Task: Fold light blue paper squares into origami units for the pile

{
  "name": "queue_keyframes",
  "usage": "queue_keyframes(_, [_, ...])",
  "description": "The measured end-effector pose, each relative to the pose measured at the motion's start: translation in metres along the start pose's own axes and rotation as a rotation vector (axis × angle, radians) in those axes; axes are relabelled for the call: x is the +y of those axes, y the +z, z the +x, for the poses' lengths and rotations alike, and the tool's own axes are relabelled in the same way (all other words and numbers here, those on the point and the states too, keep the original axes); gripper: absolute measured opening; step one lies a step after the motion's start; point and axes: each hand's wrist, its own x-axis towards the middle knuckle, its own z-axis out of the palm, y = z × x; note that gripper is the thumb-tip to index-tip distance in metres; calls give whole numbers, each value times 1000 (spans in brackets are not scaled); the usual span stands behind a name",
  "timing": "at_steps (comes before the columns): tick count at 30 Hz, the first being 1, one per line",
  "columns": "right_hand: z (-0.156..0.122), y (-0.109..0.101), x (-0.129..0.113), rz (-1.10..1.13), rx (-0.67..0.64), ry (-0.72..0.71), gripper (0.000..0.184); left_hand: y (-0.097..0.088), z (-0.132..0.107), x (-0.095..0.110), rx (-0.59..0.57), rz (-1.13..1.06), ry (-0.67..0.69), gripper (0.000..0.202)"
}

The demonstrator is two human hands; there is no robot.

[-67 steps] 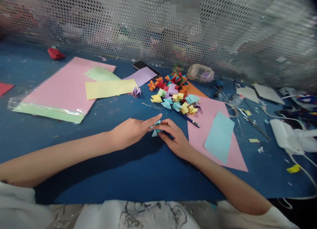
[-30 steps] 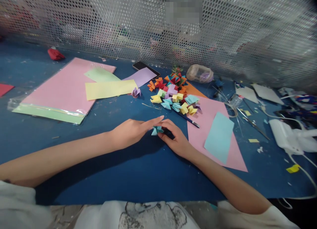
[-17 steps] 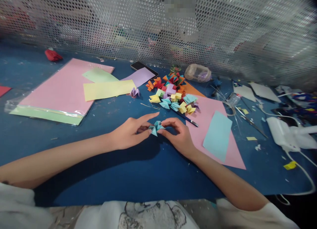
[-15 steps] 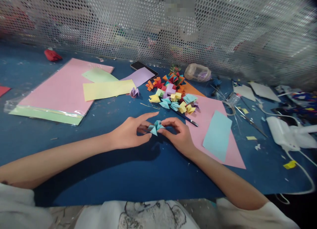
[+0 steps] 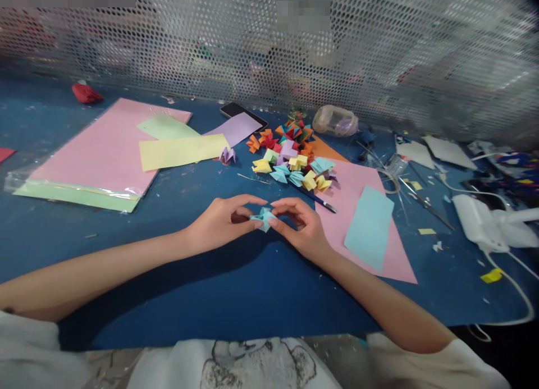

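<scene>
Between my two hands is a small light-blue folded paper piece (image 5: 264, 217), held just above the blue table. My left hand (image 5: 223, 220) pinches its left side, the thumb in front and the index finger arched over the top. On the other side, my right hand (image 5: 301, 226) grips it between thumb and fingertips. Parts of the paper are hidden by my fingers. Beyond my hands lies a heap of folded paper pieces (image 5: 288, 149) in purple, yellow, blue, red and orange. One purple folded piece (image 5: 227, 155) sits apart, left of the heap.
At left lies a plastic-wrapped pack of pink paper (image 5: 96, 145), with a yellow strip (image 5: 181, 152) across it. To the right, a light-blue sheet (image 5: 370, 229) rests on pink paper (image 5: 404, 265). A pen (image 5: 318, 201), a phone (image 5: 252, 115) and a white corded device (image 5: 480, 223) lie around. Behind stands a perforated metal screen (image 5: 236, 46).
My left thumb and fingers have closed in on the light-blue folded paper, which now shows a turned, more pressed shape. My right hand keeps its hold. The view has shifted slightly.
</scene>
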Motion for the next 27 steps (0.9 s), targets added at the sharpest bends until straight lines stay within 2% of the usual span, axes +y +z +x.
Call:
queue_keyframes(5, [1, 2, 0, -6, 31, 26, 24, 1, 4, -8, -3, -123, -62, 44])
queue_keyframes(9, [-1, 4, 0, -38, 24, -40, 19, 4, 5, -15, -44, -267, -77, 53])
queue_keyframes(14, [-2, 1, 0, -73, -50, -196, 19, 5, 5, -12, -90, -324, -118, 56])
queue_keyframes(19, [-1, -5, 0, -229, -27, -474, 27, -5, 8, -1, -147, -409, -170, 41])
queue_keyframes(23, [0, -10, 2, -340, -40, -665, 38, -10, 9, 0, -115, -268, -103, 37])
queue_keyframes(27, [0, -12, 7, -434, -47, -749, 40, -10, 8, -4, -89, -106, -84, 40])
